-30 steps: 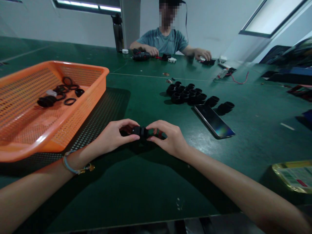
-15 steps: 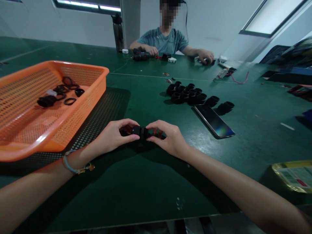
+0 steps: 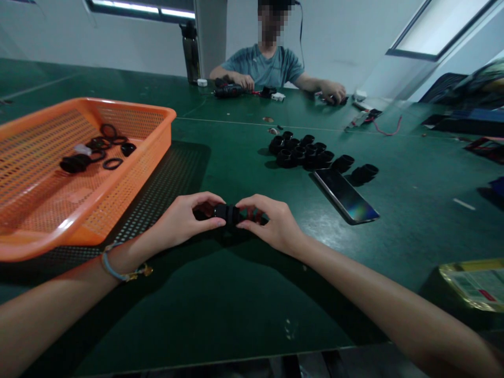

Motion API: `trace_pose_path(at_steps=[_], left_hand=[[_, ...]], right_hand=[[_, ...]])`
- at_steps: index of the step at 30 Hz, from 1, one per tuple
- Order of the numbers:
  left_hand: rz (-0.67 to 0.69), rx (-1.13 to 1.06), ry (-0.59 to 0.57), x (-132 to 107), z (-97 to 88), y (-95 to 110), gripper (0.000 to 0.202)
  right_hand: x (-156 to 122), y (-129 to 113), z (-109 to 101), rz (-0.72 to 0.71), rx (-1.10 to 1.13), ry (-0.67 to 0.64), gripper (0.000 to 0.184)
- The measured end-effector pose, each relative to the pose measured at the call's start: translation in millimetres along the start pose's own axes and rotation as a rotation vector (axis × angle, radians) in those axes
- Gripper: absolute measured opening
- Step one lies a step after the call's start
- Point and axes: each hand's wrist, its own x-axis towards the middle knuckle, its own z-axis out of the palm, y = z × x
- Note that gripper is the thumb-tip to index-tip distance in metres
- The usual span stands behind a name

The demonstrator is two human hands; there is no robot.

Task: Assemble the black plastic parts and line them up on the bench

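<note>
Between my two hands is a black ribbed cylindrical fitting, lying sideways just above the green table. My left hand pinches its left end between thumb and fingers. From the other side, my right hand grips the right end with thumb and fingertips. Both hands are closed on the same fitting, and the fingertips cover part of it. Beyond my right hand stands a group of similar black fittings. An orange basket to the left contains black rings and another black fitting.
A smartphone lies right of my hands, close to the black fittings. A gold-edged tin is near the right edge. Across the table, a person in a blue-grey shirt handles small parts beside a dark bottle.
My hands and the fitting stay almost exactly where they were. At the far right edge, part of another person's arm has come into view.
</note>
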Motion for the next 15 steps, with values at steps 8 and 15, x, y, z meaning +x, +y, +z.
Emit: trace_pose_path(at_steps=[8,15], left_hand=[[0.004,0.008,0.009,0.1,-0.7,0.4,0.035],[0.018,0.019,0.001,-0.4,-1.0,-0.2,0.035]], right_hand=[[0.1,0.3,-0.1,0.023,0.03,0.001,0.022],[0.6,0.1,0.0,0.034,0.045,-0.007,0.023]])
